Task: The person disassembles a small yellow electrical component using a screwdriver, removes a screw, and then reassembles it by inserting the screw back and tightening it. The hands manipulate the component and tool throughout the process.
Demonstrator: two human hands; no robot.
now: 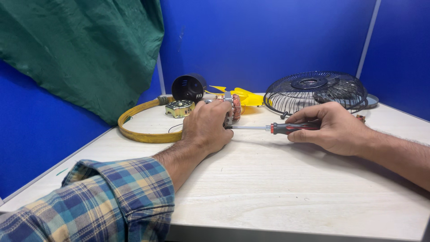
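The person's left hand (207, 127) is cupped over a small fan motor (234, 107) that sits on the pale wooden bench (286, 188), a little back from its middle. The grip is closed around the motor's near side, so only the copper windings and a bit of the metal frame show past the fingers. The sleeve on that arm is a blue and yellow plaid.

The right hand (333, 127) is wrapped around the black and red handle of a screwdriver (277, 128). The tool lies nearly level, just above the bench, and its bare steel shaft runs leftward to the motor; the tip is hidden behind the left hand's fingers, so I cannot tell exactly what it meets. The two hands are apart, joined only by the length of the screwdriver.

Behind the left hand lies a yellow ring (139, 130), flat on the bench, and inside its curve sits a small metal gearbox (179, 108). Just behind that stands a black plastic motor cover (188, 87), tipped on its side with its open end facing forward. A yellow fan blade (246, 96) lies behind the motor, partly hidden by it. Behind the right hand rests a black wire fan guard (316, 92), domed side up. Blue partition walls close in the bench, and a green cloth (89, 49) hangs over the left one.
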